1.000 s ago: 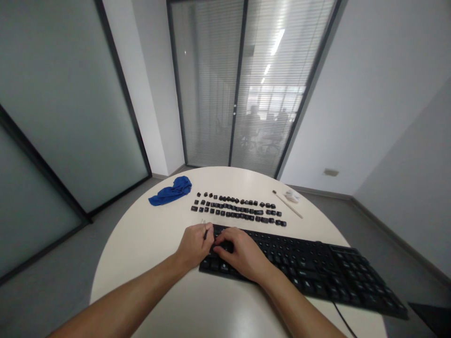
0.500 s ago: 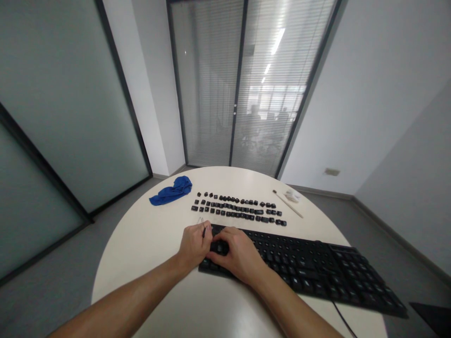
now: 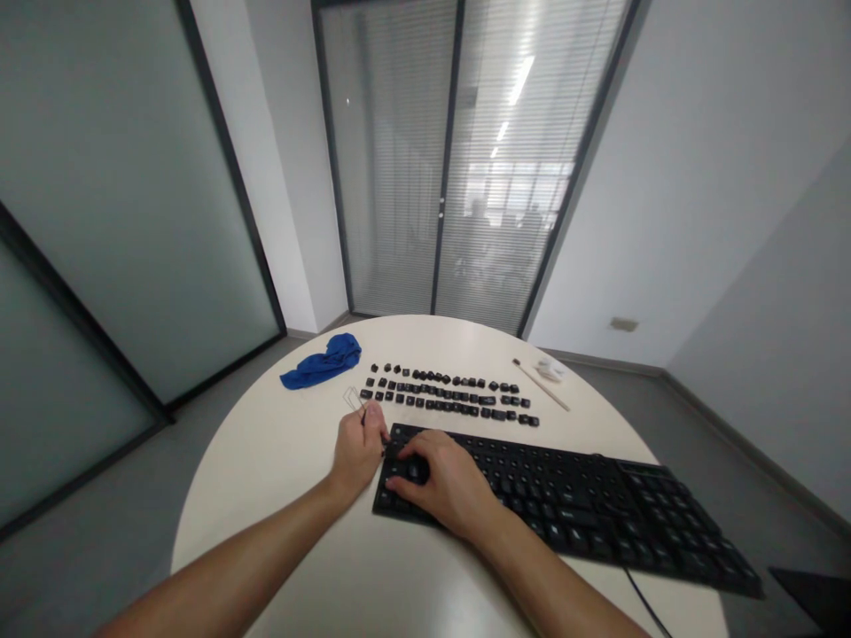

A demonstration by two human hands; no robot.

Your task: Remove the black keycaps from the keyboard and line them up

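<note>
My left hand [image 3: 360,446] is closed around a wire keycap puller [image 3: 352,399], whose thin wire loops stick out above the fingers. It is at the left end of a black keyboard [image 3: 565,492]. My right hand [image 3: 447,474] rests on the keyboard's left part, thumb and index finger apart over the keys and the other fingers curled, partly hidden. Beyond the keyboard, several loose black keycaps [image 3: 465,396] lie in three rows on the table.
A blue cloth [image 3: 324,361] lies at the round table's [image 3: 245,470] far left. A thin brush [image 3: 542,385] and a small whitish packet [image 3: 551,369] are at the far right. The keyboard's cable [image 3: 644,600] runs toward the front edge.
My left hand has drawn back left from the keys, and the puller's wire loops have swung up and left. My right hand has stayed on the keyboard, its thumb and index spread slightly more.
</note>
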